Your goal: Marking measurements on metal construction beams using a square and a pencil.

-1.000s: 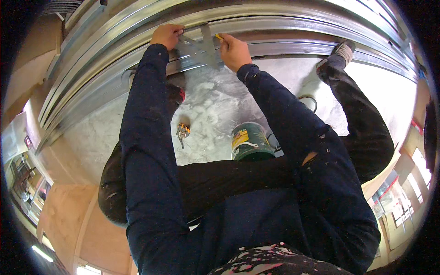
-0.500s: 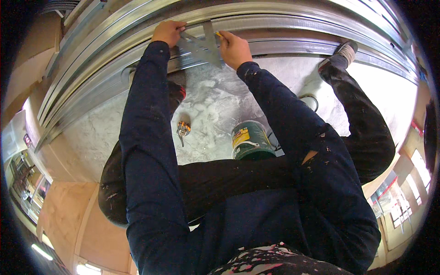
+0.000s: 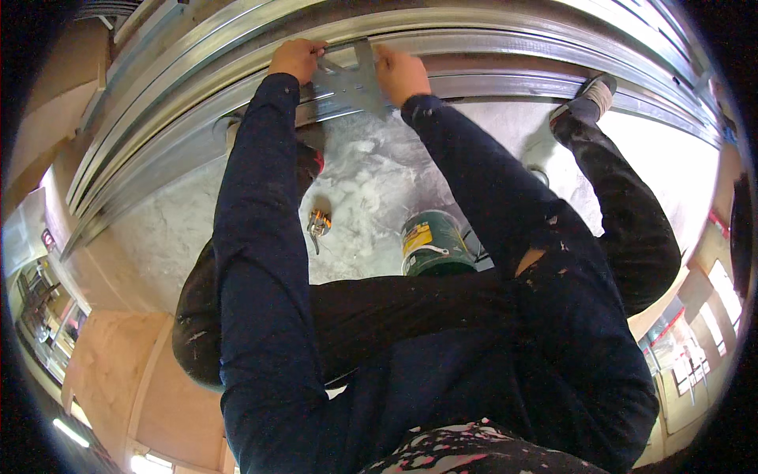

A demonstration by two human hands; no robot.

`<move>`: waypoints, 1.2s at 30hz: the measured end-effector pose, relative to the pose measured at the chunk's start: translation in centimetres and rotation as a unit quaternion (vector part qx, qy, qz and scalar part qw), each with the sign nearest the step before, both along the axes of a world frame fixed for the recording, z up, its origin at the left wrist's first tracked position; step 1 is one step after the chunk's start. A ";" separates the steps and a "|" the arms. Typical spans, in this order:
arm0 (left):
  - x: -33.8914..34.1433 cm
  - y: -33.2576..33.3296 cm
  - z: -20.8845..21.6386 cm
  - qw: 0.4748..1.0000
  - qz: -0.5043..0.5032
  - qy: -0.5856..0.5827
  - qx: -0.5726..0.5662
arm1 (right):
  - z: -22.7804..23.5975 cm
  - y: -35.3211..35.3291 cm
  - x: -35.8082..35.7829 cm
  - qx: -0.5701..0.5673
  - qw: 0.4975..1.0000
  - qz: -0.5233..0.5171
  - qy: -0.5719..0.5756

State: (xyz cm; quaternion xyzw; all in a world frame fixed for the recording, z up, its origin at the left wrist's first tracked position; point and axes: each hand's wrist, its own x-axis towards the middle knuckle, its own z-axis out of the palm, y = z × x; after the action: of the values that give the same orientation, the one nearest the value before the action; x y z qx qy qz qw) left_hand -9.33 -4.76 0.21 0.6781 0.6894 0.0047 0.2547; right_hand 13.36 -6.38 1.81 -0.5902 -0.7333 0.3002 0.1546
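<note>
My left hand [image 3: 294, 58] and my right hand [image 3: 401, 73] reach forward to a flat metal square [image 3: 353, 81] lying on a long galvanised steel channel [image 3: 505, 55]. The left hand pinches the square's left end against the channel. The right hand presses on its right side, with fingers curled as if around a thin marker that I cannot make out. Both arms wear dark blue sleeves.
Several more steel channels [image 3: 158, 118] lie side by side across the floor. A green bucket [image 3: 433, 241] stands between my legs, and an orange-handled tool [image 3: 317, 226] lies on the pale floor. My right shoe [image 3: 594, 93] rests near the channels.
Both hands and the metal square stay in almost the same place; the right hand has shifted only slightly along the square.
</note>
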 end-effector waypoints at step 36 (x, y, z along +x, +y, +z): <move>-6.9 -2.8 13.7 0.985 -0.137 -0.006 0.108 | -0.2 -11.3 11.0 -0.126 0.968 0.173 -0.127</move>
State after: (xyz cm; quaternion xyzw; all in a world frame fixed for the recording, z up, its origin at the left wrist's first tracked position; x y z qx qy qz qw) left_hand -16.19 -7.59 13.95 0.7894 0.5843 0.0483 0.1820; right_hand 24.32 -17.70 1.62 -0.5021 -0.7943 0.3349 -0.0701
